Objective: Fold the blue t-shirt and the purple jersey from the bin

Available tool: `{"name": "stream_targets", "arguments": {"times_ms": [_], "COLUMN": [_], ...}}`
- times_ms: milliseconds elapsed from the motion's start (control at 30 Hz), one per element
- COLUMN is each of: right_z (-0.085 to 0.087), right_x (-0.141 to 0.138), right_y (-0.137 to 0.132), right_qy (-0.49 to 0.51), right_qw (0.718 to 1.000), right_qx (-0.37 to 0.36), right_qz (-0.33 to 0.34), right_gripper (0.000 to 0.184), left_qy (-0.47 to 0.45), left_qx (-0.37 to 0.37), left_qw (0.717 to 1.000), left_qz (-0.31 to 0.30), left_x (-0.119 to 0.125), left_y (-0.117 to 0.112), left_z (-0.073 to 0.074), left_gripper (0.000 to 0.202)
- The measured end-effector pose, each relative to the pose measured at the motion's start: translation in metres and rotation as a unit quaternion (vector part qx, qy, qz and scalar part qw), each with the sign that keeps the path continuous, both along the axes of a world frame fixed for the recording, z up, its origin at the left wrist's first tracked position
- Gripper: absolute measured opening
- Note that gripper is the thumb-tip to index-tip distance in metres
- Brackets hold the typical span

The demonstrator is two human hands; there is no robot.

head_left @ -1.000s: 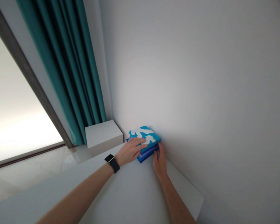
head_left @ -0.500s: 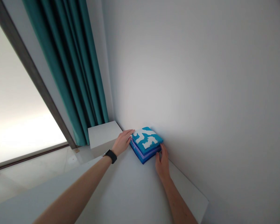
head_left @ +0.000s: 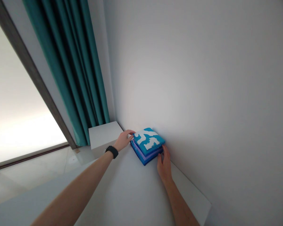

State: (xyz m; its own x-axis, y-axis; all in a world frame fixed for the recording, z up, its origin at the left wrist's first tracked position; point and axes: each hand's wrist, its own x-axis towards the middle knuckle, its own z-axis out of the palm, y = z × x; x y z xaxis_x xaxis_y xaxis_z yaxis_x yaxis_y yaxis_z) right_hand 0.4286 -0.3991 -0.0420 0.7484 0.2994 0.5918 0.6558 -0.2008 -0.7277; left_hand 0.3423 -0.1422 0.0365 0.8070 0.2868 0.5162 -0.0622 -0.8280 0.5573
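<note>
A stack of folded clothes point(head_left: 149, 145) lies on a white surface point(head_left: 132, 188) close to the wall. Its top piece is bright blue with white patches; purple and darker blue layers show beneath. At the stack's left corner is my left hand point(head_left: 124, 140), thumb and fingers apart, fingertips at the edge of the top layers. My right hand point(head_left: 164, 164) rests against the right corner, its thumb on the near side and its fingers along the right side. Neither hand lifts the stack. A black watch point(head_left: 112, 151) is on my left wrist.
A white wall point(head_left: 191, 78) rises right behind the stack. Beyond my left hand stands a lower white box-like unit point(head_left: 105, 133). Teal curtains point(head_left: 73, 62) hang beside a bright, framed window point(head_left: 19, 103). Pale tiled floor point(head_left: 49, 168) shows at the left.
My left hand has drawn slightly back to the left, baring more of the stack's left corner. My right hand and the stack look nearly unmoved.
</note>
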Motion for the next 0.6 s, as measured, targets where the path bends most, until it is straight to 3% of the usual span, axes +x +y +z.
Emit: {"name": "stream_targets", "arguments": {"times_ms": [300,500,600], "right_z": [-0.004,-0.009,-0.009], "right_x": [0.004,0.009,0.009], "right_y": [0.0,0.0,0.0], "right_qy": [-0.006,-0.015,-0.013], "right_qw": [1.0,1.0,1.0], "right_qx": [-0.002,-0.009,-0.001], "right_qz": [0.001,0.009,0.005], "right_gripper": [0.052,0.053,0.052], "left_qy": [-0.019,-0.021,-0.019], "left_qx": [0.006,0.095,0.092], "left_qw": [0.999,0.995,0.995], "left_qz": [0.039,-0.002,0.015], "left_x": [-0.005,-0.014,-0.012], "left_y": [0.0,-0.006,-0.012], "left_z": [-0.002,-0.001,0.0], "left_gripper": [0.023,0.032,0.026]}}
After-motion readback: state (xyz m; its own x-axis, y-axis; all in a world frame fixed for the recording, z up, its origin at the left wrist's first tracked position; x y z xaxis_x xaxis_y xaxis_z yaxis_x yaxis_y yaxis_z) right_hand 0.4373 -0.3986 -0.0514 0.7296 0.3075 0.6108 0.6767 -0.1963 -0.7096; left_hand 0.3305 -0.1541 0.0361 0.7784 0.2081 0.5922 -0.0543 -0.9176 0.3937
